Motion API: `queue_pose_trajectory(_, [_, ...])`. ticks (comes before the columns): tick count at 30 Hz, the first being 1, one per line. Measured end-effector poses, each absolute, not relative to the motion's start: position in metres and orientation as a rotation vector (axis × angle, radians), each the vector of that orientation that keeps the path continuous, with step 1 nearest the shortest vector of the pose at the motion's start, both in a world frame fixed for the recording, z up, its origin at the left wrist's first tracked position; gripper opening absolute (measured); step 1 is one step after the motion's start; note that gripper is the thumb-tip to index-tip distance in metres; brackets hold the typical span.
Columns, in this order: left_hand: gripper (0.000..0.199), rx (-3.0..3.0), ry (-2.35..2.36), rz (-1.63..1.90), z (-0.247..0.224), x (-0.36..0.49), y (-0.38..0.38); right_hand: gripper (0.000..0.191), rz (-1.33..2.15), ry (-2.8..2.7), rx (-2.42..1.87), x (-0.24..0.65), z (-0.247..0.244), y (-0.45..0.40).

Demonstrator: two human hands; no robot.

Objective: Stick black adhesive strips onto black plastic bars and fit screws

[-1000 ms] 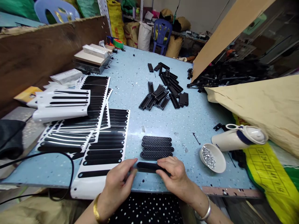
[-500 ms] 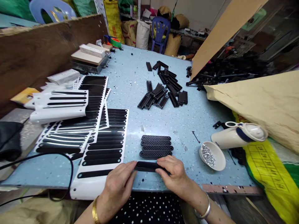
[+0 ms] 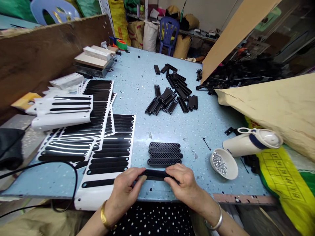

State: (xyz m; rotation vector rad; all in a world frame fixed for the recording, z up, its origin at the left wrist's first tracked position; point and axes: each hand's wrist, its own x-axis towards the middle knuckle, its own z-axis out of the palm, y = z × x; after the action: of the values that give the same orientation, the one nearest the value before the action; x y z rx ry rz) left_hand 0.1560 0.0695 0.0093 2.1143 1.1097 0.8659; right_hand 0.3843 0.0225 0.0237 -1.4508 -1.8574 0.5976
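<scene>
Between my hands, close to the table's front edge, is a long narrow black strip-shaped piece (image 3: 155, 174). My left hand (image 3: 129, 185) pinches its left end between thumb and fingers. At the right end, my right hand (image 3: 183, 182) grips it the same way, and the fingers hide both tips. Just beyond it lies a short row of black bars with a lattice-patterned face (image 3: 164, 154). To the left, white sheets carrying black rounded strip stickers (image 3: 108, 154) reach close to my left hand.
Piles of black slotted bars (image 3: 169, 95) lie farther back on the blue speckled table (image 3: 137, 82). On the right are a white bowl (image 3: 231, 167) of small metal parts and a white bottle (image 3: 241, 144) on its side. Boxes (image 3: 92, 60) are stacked along the wooden board at left.
My left fingers have shifted slightly right and curled more tightly round the strip's left end. My right hand stays almost where it was.
</scene>
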Motion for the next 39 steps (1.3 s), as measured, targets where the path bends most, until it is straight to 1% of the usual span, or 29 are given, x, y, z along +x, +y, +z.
queue_pose_trajectory(32, [0.017, 2.062, 1.122, 0.865, 0.008, 0.1573, 0.0696, 0.015, 0.62, -1.821, -1.389, 0.3835, 0.0247, 0.023])
queue_pose_trajectory(39, [0.017, 2.069, 1.123, 0.857, 0.0095, 0.156, 0.0691, 0.014, 0.604, -1.827, -1.432, 0.3824, 0.0224, 0.0222])
